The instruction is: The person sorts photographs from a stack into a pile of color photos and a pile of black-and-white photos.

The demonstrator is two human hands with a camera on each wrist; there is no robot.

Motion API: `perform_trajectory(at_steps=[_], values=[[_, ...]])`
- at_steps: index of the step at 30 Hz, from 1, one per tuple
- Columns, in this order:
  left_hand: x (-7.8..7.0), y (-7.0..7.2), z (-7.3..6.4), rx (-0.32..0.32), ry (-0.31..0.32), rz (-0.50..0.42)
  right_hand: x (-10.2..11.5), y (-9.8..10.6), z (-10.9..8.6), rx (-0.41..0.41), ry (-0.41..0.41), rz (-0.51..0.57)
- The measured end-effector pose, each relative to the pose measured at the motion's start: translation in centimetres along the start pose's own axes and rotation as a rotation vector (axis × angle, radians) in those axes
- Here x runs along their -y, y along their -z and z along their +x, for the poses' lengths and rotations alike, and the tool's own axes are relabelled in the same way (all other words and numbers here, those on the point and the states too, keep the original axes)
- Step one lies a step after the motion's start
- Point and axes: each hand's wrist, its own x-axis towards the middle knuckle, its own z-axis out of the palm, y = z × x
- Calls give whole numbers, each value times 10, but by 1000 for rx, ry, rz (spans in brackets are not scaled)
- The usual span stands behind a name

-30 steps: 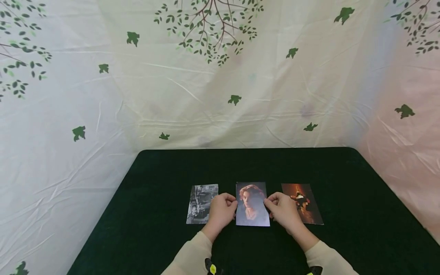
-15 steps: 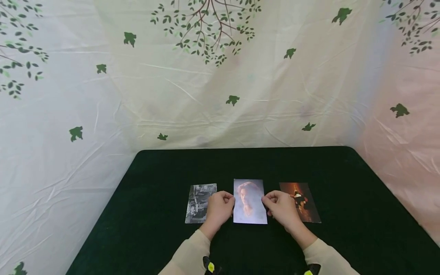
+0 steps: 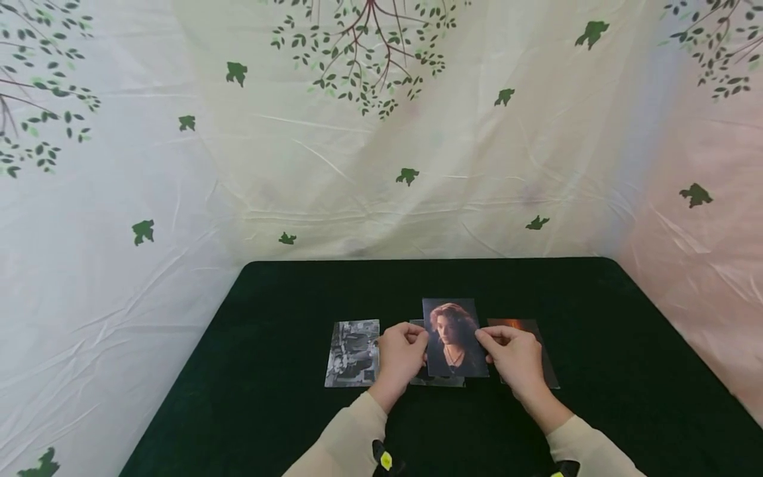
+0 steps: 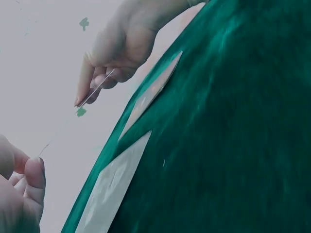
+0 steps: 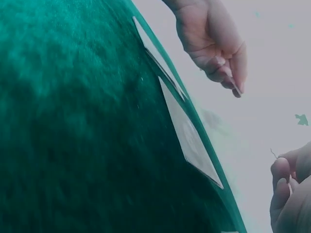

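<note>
A portrait photo card [image 3: 453, 341] is held up over the middle of the table, seen nearly edge-on in the left wrist view. My left hand [image 3: 402, 351] pinches its left edge between thumb and fingers. On the opposite edge, my right hand [image 3: 515, 361] pinches it the same way. Beneath it lies a greyish photo card [image 3: 438, 381], mostly covered from view. A black-and-white photo card [image 3: 352, 354] lies left of my left hand. Partly behind my right hand is a dark photo card [image 3: 551, 371] with an orange patch at its top.
The cards lie on a dark green cloth-covered table [image 3: 286, 291]. Its far edge meets a pale hanging fabric [image 3: 334, 192] printed with branches and green birds. The same fabric hangs along the left and right sides.
Both hands have raised the portrait card and carried it to the right. The greyish card underneath has come into view, and glare on the portrait has gone.
</note>
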Motion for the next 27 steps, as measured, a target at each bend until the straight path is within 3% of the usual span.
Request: perform_trajectory(at_steps=[9, 18, 27], values=[[-11, -36, -6, -37, -19, -61, -16, 28, 3, -107, 24, -23], [-15, -76, -11, -74, -37, -108, -32, 55, 5, -137, -15, -47], [-15, -100, -13, -29, -36, -108, -46, 77, 10, -127, -42, -62]])
